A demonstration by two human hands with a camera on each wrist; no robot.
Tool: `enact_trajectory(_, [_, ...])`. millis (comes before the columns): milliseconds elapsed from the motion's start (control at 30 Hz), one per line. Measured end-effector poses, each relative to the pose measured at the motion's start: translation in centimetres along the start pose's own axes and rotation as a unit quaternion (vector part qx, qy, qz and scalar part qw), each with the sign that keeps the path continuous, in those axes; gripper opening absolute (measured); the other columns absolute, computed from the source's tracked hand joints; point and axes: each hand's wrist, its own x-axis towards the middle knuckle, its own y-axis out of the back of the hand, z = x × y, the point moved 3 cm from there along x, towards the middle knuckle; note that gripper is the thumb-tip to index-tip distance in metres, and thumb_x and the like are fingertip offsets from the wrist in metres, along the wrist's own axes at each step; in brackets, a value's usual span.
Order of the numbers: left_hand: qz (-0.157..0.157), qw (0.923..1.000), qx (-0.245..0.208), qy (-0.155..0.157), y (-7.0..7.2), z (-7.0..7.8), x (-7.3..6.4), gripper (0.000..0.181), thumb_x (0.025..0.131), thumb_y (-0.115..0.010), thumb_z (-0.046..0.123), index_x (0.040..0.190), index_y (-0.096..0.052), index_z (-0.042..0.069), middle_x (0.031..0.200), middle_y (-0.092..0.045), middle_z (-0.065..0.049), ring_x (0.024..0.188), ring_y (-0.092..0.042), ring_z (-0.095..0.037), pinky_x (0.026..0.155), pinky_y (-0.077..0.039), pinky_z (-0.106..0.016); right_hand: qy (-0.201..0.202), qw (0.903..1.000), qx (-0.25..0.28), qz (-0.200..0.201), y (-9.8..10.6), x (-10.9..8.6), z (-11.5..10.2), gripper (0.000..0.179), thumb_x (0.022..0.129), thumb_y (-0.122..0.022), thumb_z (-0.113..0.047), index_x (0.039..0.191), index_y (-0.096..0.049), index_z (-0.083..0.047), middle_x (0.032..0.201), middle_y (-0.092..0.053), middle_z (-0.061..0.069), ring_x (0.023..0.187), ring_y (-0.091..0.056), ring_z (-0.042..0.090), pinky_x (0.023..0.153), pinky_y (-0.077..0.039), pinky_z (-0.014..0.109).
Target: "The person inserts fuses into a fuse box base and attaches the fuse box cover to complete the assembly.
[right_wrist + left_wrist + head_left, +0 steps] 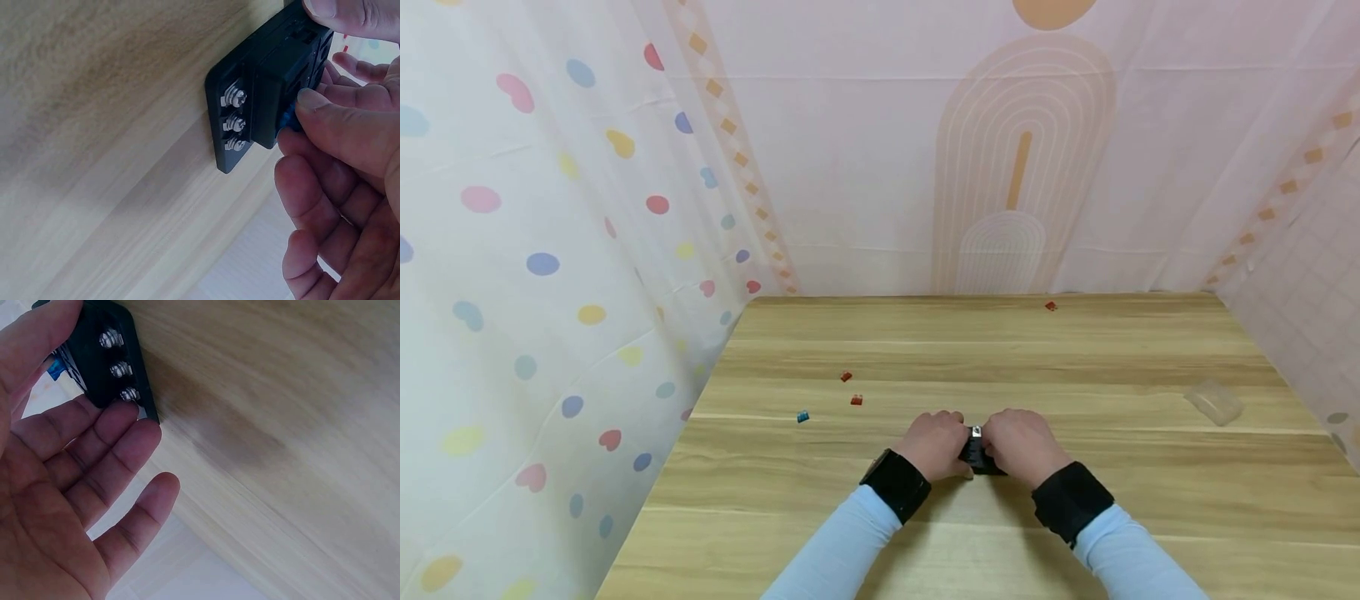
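Observation:
A black fuse block (977,460) with metal screw terminals along its edge is on the wooden table between both hands. My left hand (934,446) grips the block's side between thumb and fingers; in the left wrist view its little finger stands away from the block. With thumb and index finger, my right hand (1024,446) pinches a small blue blade fuse (289,119) at the block's top face. The fingertips hide most of this fuse, so how deep it sits cannot be told. Its blue body (56,367) also shows beside the block in the left wrist view.
Left of the hands lie a loose blue blade fuse (802,416) and two red ones, one red fuse (857,400) nearer than the other red fuse (846,377). Another red piece (1051,307) lies at the table's far edge. A clear plastic cover (1214,402) rests at the right.

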Motion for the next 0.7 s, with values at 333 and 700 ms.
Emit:
enact_trajectory(333, [0.001, 0.9999, 0.012, 0.002, 0.06, -0.02, 0.01, 0.045, 0.074, -0.084, 0.052, 0.098, -0.074, 0.016, 0.085, -0.060, 0.005, 0.079, -0.058, -0.011, 0.064, -0.045, -0.029, -0.012, 0.9999, 0.001, -0.009, -0.10, -0.05, -0.16, 0.025, 0.082, -0.077, -0.004, 0.063, -0.066, -0.015, 0.061, -0.052, -0.006, 0.057, -0.043, 0.013, 0.057, -0.042, 0.030])
enact_trajectory(700, [0.010, 0.9998, 0.015, -0.006, -0.42, -0.08, 0.14, 0.045, 0.073, -0.084, 0.053, 0.097, -0.074, 0.016, 0.085, -0.060, 0.004, 0.078, -0.058, -0.013, 0.063, -0.045, -0.029, 0.045, 0.9977, -0.048, 0.017, 0.04, -0.17, -0.28, 0.023, 0.082, -0.078, -0.008, 0.064, -0.064, -0.013, 0.060, -0.054, -0.004, 0.055, -0.045, 0.011, 0.053, -0.044, 0.031])
